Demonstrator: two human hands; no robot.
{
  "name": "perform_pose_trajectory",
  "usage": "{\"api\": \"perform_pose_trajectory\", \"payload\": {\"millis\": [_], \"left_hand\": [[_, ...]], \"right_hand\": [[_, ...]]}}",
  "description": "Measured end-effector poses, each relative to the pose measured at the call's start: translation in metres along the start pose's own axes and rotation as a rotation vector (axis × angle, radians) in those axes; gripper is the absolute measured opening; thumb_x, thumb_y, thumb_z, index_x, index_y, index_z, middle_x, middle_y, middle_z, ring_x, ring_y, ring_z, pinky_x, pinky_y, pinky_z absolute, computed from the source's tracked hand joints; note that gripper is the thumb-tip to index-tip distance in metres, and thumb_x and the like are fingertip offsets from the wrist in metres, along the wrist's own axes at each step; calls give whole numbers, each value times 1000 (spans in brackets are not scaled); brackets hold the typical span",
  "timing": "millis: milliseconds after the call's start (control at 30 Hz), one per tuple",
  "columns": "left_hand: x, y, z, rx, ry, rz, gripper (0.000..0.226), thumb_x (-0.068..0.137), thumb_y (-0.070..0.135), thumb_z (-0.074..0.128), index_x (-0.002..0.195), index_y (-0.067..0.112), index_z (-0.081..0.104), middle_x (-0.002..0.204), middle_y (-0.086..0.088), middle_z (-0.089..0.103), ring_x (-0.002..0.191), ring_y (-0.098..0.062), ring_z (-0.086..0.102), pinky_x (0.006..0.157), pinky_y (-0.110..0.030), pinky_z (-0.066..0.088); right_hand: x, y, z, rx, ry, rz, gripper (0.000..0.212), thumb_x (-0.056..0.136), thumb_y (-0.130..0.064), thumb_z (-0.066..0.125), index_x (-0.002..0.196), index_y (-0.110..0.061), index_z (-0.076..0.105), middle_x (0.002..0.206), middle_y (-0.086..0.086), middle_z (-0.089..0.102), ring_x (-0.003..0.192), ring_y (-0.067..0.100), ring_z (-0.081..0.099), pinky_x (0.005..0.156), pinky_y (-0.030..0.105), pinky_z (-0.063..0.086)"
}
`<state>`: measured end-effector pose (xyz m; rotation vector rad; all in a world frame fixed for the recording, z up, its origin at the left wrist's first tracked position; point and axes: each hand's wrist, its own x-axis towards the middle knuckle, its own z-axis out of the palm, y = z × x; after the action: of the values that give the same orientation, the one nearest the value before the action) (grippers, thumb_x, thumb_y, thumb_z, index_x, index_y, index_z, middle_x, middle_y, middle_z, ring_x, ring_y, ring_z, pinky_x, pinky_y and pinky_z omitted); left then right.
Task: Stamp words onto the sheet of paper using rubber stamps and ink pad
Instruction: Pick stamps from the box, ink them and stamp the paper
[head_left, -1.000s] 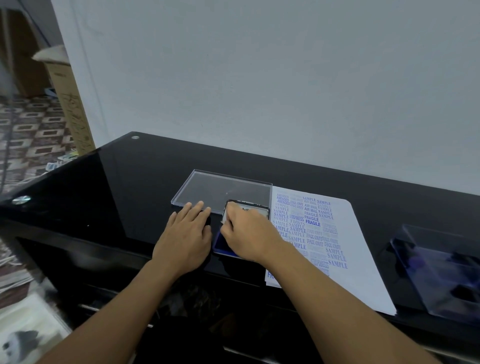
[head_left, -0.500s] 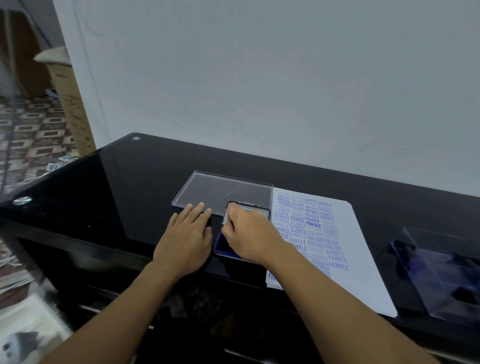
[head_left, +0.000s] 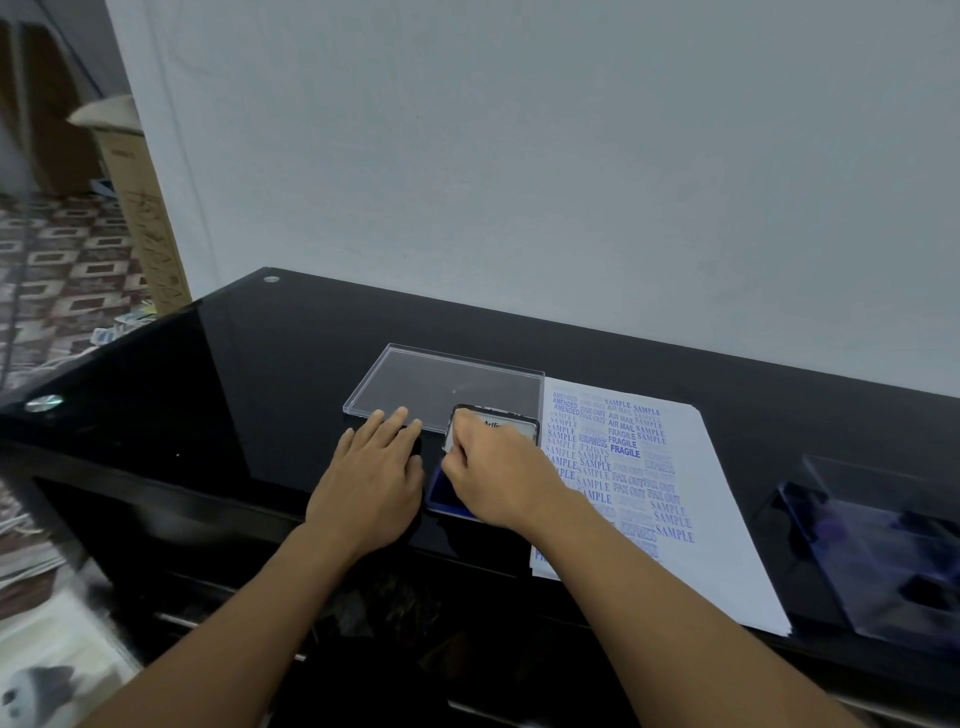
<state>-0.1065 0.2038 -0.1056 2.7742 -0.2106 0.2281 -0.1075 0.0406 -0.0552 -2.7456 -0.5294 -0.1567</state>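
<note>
Because the ink pad (head_left: 440, 493) sits at centre frame, touching the left edge of the sheet of paper (head_left: 701, 493), a stamp needs only a short hop from ink to page. My left hand (head_left: 376, 478) lies flat, fingers straight, on the table (head_left: 234, 389) beside the pad, likely steadying it. My right hand (head_left: 493, 478) curls over the blue pad, fingers pinched, presumably on a rubber stamp hidden beneath them.

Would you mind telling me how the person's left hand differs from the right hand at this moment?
The left hand lies flat with straight fingers on the black table; the right hand is curled, fingertips bunched. The left hand sits beside the ink pad; the right hand is over it. Both are bare, side by side.
</note>
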Motion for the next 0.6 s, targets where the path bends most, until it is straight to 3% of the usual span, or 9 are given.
{"api": "perform_pose_trajectory", "payload": {"millis": [600], "left_hand": [[0,5,-8,-80,-4,-18,52,104,30,35,154,21,28,164,2,17,152,-17,8,122,-46,11]], "right_hand": [[1,1,0,7,-3,12,16,100,-29,39,89,-17,35,77,9,54,70,32,49,59,36,36]]}}
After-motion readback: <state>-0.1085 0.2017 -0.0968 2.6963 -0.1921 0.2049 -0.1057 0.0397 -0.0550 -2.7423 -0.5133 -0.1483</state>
